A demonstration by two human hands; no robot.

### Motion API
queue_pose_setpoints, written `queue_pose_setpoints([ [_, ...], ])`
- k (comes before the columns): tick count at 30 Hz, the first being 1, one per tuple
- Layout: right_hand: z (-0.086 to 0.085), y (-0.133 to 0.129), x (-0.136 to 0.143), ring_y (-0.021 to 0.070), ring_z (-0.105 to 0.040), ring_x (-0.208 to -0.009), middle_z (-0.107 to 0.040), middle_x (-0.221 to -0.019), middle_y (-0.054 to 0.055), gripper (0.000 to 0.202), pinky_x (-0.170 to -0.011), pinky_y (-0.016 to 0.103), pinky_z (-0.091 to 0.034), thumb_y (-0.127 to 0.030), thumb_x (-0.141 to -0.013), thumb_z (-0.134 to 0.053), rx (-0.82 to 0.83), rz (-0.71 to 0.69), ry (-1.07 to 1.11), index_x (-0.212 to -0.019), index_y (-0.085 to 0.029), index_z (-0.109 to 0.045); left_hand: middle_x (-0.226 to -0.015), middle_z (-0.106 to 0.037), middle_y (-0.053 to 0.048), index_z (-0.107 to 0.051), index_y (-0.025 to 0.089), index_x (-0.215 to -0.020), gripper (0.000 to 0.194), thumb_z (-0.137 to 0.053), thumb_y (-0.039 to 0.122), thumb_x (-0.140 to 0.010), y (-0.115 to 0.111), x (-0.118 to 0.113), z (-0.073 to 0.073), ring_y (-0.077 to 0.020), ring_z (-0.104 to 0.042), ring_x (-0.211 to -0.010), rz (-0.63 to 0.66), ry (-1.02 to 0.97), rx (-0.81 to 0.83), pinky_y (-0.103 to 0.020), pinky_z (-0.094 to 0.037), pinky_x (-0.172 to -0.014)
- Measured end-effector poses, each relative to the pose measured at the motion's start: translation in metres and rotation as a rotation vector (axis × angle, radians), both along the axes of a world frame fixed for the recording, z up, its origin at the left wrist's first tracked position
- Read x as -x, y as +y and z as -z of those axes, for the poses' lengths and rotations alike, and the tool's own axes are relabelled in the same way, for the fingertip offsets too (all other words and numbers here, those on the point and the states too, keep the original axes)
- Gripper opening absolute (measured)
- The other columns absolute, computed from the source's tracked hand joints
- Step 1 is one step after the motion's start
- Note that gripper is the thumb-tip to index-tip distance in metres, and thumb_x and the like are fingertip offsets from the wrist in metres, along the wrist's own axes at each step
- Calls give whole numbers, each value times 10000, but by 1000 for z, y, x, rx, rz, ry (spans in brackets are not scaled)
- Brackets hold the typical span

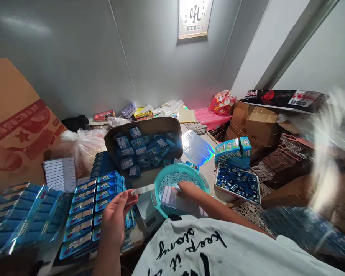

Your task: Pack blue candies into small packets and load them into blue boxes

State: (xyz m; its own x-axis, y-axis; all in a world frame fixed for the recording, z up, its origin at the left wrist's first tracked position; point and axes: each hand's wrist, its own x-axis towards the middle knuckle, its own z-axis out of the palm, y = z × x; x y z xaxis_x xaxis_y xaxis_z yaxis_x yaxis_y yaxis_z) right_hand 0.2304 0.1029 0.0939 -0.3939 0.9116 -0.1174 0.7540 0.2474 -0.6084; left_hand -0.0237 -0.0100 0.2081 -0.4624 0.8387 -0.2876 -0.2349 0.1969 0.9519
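Observation:
A turquoise basin (205, 184) full of small pale blue pellets (172, 179) stands before me on a white scale. My right hand (187, 188) reaches into it from the right, its fingertips hidden among the pellets. A clear plastic bag with a white label (168, 194) lies beside that hand, over the pellets. Left of the basin, my left hand (122, 205) pinches a pale, translucent strip (143, 189) between thumb and fingers; the strip points toward the basin rim. Blue packages (82, 209) are lined up in rows left of my left hand.
Behind the basin, an open cardboard box (172, 122) holds blue packets. A box of blue-and-silver caps (238, 182) sits right, with blue cartons (231, 150) behind. Large cardboard (14, 115) stands left. Stacked brown card (290, 157) is at far right.

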Motion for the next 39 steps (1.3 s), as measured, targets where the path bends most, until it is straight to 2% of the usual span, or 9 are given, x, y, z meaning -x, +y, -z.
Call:
queue_pose_setpoints([
  [4,-26,-2,21,322,-630,-1020,-666,-1097,188,265,-882,411,-457,-259,-822,-693,21,-177,10,-1049,-125,-707,-936,-751,-71,-741,144,-926,491,-849,515,-624,-19,-2,-15,-197,-702,-879,-121,-78,-20,-291,-589,-785],
  [8,-63,-7,63,224,-613,-1125,-635,-1268,121,445,-964,344,-465,-480,-984,-480,253,-340,414,-1290,-180,-602,-933,-750,-55,-738,151,-958,514,-879,480,-590,-34,-1,-16,-174,-699,-867,-191,-44,2,-260,-587,-788],
  [11,-79,-17,100,202,-643,-1019,-691,-1144,86,544,-916,330,-476,-554,-826,-691,663,-342,876,-1217,-180,-634,-939,-748,-46,-731,151,-982,541,-891,466,-573,-42,7,-10,-142,-687,-824,-207,8,24,-219,-569,-761],
  [14,-85,-28,131,150,-625,-752,-698,-798,24,520,-769,288,-469,-521,-600,-866,886,-241,1019,-918,-147,-695,-915,-744,-34,-719,152,-1006,563,-887,473,-575,-50,18,-2,-118,-673,-778,-240,47,43,-203,-551,-742],
  [17,-84,-36,153,115,-565,-626,-642,-646,-6,487,-694,271,-446,-542,-543,-869,933,-172,1034,-709,-139,-653,-892,-740,-37,-708,150,-1011,572,-863,507,-592,-56,31,7,-132,-669,-772,-269,130,68,-239,-548,-758],
  [21,-74,-42,171,101,-527,-574,-621,-595,-10,452,-648,257,-423,-516,-536,-862,938,-128,1012,-646,-139,-638,-918,-746,-76,-709,152,-994,567,-743,618,-674,-60,48,14,-202,-681,-825,-242,394,163,-326,-540,-792],
  [29,-41,-55,192,110,-517,-553,-601,-560,2,391,-600,251,-389,-461,-595,-824,914,-69,899,-568,-151,-589,-865,-741,-52,-722,241,-856,294,-607,508,-808,-54,66,6,-267,-665,-841,-140,901,423,-360,-456,-752],
  [35,-26,-60,201,109,-527,-591,-598,-606,0,487,-621,243,-408,-583,-597,-806,875,-72,831,-625,-154,-578,-943,-748,6,-585,310,-1156,364,-595,463,-827,-54,72,11,-229,-673,-837,-91,977,471,-326,-449,-708],
  [39,-16,-62,201,107,-536,-572,-584,-622,-6,548,-595,239,-427,-684,-660,-726,867,-114,704,-650,-170,-537,-1094,-685,-59,-571,261,-1176,429,-624,445,-792,-52,82,21,-230,-653,-912,-86,1098,423,-334,-474,-739],
])
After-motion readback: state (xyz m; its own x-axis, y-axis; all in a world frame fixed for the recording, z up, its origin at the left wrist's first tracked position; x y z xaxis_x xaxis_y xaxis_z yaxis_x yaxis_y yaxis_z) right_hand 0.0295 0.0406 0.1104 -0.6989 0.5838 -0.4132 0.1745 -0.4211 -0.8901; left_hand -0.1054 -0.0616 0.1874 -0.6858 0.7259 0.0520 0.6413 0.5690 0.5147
